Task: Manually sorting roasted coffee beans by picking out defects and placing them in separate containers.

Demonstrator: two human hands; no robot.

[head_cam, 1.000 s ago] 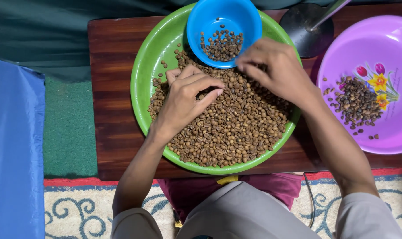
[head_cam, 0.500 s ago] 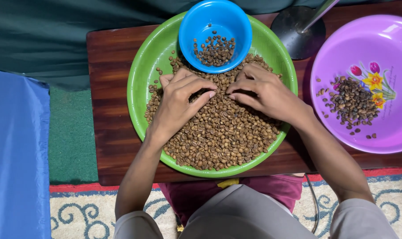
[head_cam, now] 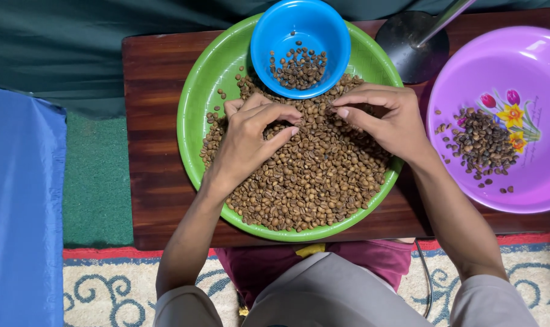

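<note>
My left hand (head_cam: 247, 142) and right hand (head_cam: 391, 118), fingers curled, pinch matte oval beans (head_cam: 314, 175) in round glossy green tray (head_cam: 193, 136); blue bowl (head_cam: 269, 36) behind.

Right hand (head_cam: 387, 118) back on beans (head_cam: 311, 175), fingers pinching.

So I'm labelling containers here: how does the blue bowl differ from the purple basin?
The blue bowl is small and plain; the purple basin is much wider and has flowers printed inside. The blue bowl sits inside the green tray, at its far edge, while the purple basin rests on the wooden board to the right. The blue bowl's beans look lighter brown; the purple basin's are darker. Both are round plastic holding a small pile of beans.
</note>
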